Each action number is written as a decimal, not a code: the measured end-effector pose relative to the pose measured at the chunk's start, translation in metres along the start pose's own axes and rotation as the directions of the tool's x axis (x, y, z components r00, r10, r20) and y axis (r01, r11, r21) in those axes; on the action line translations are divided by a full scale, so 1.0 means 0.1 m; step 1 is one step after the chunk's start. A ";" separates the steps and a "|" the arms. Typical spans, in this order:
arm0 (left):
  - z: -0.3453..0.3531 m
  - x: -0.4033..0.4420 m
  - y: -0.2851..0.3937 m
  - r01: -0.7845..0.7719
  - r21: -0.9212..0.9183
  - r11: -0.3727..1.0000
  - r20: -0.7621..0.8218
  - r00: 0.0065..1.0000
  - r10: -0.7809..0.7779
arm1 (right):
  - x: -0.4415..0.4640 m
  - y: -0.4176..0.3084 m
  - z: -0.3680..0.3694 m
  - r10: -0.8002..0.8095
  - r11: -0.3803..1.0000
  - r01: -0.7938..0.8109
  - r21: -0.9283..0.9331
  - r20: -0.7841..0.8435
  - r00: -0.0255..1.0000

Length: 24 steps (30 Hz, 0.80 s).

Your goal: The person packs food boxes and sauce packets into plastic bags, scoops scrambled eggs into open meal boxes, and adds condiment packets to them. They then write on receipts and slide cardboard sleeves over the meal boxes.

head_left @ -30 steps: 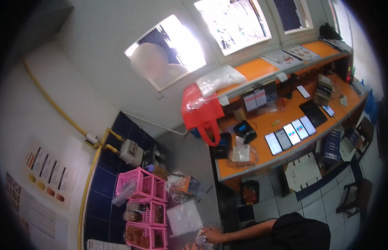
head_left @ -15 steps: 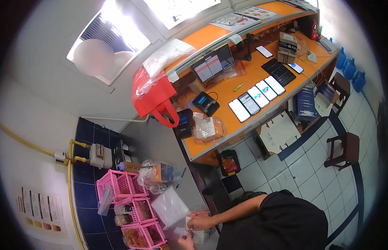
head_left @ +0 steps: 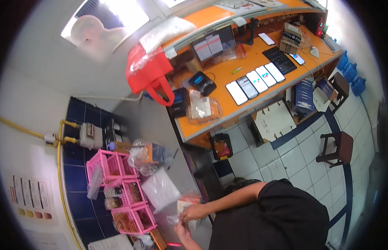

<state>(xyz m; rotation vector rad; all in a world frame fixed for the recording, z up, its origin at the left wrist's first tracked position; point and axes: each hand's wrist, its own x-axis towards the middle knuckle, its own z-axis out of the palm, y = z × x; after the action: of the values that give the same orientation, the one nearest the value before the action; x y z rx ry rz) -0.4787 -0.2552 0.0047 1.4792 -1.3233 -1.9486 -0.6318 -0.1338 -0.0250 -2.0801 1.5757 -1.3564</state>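
A: Where are the two hands?

B: Close together, low over the metal counter (head_left: 158,129). The right hand (head_left: 193,211) has its fingertips drawn in on a scrap of clear plastic (head_left: 173,219), and the left hand (head_left: 182,230) pinches it from just below

A: Why both on something so small?

B: Thin film slips and folds, I'd say, so two pinches keep it taut. I can't tell exactly which fingers bear on it

A: And the pale packet (head_left: 186,201)?

B: Lying on the counter by the right hand, partly hidden by it, probably there to be within easy reach

A: What about the white plastic-wrapped stack (head_left: 160,191)?

B: Between the packet and the pink baskets (head_left: 103,166). The baskets stand in a row by the wall, likely to keep the small bagged goods (head_left: 124,222) sorted
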 end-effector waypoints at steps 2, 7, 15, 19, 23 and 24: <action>-0.04 -0.01 -0.01 0.016 -0.028 0.999 -0.003 1.000 -0.016 | 0.01 -0.08 -0.11 0.094 0.983 -0.104 0.154 0.067 0.993; 0.03 -0.06 0.00 -0.007 -0.024 1.000 0.108 0.994 0.010 | 0.00 -0.05 -0.02 0.264 0.850 -0.199 0.488 -0.068 0.962; 0.22 -0.16 -0.20 -0.128 -0.120 0.985 -0.046 0.991 0.123 | 0.14 -0.08 -0.04 0.753 0.384 -0.615 0.689 0.152 0.640; 0.27 -0.18 -0.36 -0.253 -0.160 0.954 -0.097 0.966 0.240 | 0.15 -0.17 -0.09 0.747 0.447 -0.591 0.672 0.083 0.659; 0.28 -0.16 -0.39 -0.269 -0.119 0.956 -0.128 0.959 0.254 | 0.16 -0.16 -0.09 0.752 0.417 -0.597 0.685 0.109 0.650; 0.27 -0.15 -0.40 -0.275 -0.126 0.953 -0.123 0.958 0.260 | 0.16 -0.16 -0.11 0.747 0.423 -0.592 0.686 0.107 0.657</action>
<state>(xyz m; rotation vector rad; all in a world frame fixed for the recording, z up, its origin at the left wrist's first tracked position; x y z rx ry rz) -0.4875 -0.2121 -0.0203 1.2455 -1.2397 -1.7284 -0.6289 -0.1371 0.0001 -0.7132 1.4105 -1.5017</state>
